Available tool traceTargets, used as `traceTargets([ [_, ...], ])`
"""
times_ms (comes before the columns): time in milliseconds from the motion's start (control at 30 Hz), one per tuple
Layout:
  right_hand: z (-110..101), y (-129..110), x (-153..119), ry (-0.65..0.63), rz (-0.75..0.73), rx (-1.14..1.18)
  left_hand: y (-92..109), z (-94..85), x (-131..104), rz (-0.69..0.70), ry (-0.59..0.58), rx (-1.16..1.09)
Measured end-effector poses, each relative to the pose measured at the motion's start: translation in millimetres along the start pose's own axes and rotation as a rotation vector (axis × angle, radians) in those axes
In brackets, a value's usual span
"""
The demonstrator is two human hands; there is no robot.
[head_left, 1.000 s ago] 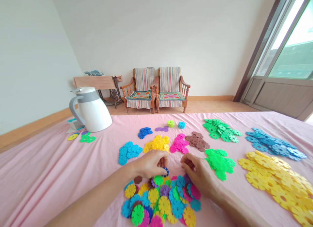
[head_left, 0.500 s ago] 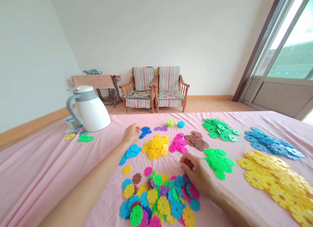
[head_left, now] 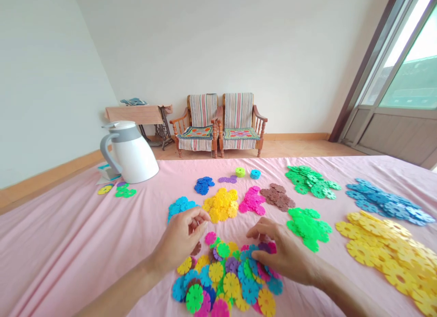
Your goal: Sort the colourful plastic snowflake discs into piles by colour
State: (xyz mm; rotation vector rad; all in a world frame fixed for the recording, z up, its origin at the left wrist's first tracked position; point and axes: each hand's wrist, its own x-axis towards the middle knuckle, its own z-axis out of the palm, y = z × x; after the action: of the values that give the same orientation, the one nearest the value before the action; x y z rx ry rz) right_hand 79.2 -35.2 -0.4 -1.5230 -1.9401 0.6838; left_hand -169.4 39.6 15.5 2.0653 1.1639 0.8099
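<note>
A mixed heap of flower-shaped plastic discs [head_left: 232, 285] lies at the front of the pink cloth, in several colours. Over its upper left edge hovers my left hand [head_left: 184, 232], fingers loosely curled, thumb and forefinger apart, no disc visible in it. My right hand [head_left: 283, 251] reaches onto the heap's upper right, thumb and fingers spread, the thumb by a blue disc [head_left: 251, 253]. Behind the hands are single-colour piles: light blue discs [head_left: 180, 204], yellow discs [head_left: 221, 205], pink discs [head_left: 251, 201], brown discs [head_left: 277, 197] and bright green discs [head_left: 309, 228].
Farther back sit dark blue discs [head_left: 204, 185], purple discs [head_left: 227, 180], and small lime [head_left: 240, 172] and blue stacks [head_left: 255, 174]. Large green [head_left: 310, 180], blue [head_left: 385, 201] and yellow piles [head_left: 389, 253] spread right. A white jug [head_left: 134, 157] stands at left.
My left hand has come back from the dark blue pile towards the mixed heap. My right hand has spread its fingers and lowered its thumb onto the heap. The view has shifted slightly.
</note>
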Motion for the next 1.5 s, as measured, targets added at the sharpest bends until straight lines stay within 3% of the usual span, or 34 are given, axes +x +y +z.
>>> traceTargets([
  [133,-2,-5,-3,-0.020,-0.004,-0.038,-2,2.5,-17,-0.084,0.005,-0.125],
  [400,-5,-6,-3,-0.050,0.010,-0.046,-18,11.8,-15,-0.138,0.065,-0.204],
  [633,-13,-7,-8,-0.167,-0.003,-0.040,-19,12.2,-20,-0.001,0.051,-0.083],
  [933,-4,0,2,-0.045,0.029,-0.022,-10,12.6,-20,0.102,0.041,0.066],
  [1067,-11,-6,-1,-0.109,0.018,-0.013,-10,13.1,-20,0.113,0.046,0.074],
  [1167,-12,-9,-4,-0.149,-0.021,-0.053,-10,13.9,-22,0.123,-0.015,0.075],
  [1333,-6,-6,-1,-0.070,-0.032,-0.049,-5,15.1,-26,0.233,-0.163,0.123],
  [1500,0,-5,1,-0.041,-0.018,-0.060,1,16.8,-26,0.284,-0.188,0.140],
])
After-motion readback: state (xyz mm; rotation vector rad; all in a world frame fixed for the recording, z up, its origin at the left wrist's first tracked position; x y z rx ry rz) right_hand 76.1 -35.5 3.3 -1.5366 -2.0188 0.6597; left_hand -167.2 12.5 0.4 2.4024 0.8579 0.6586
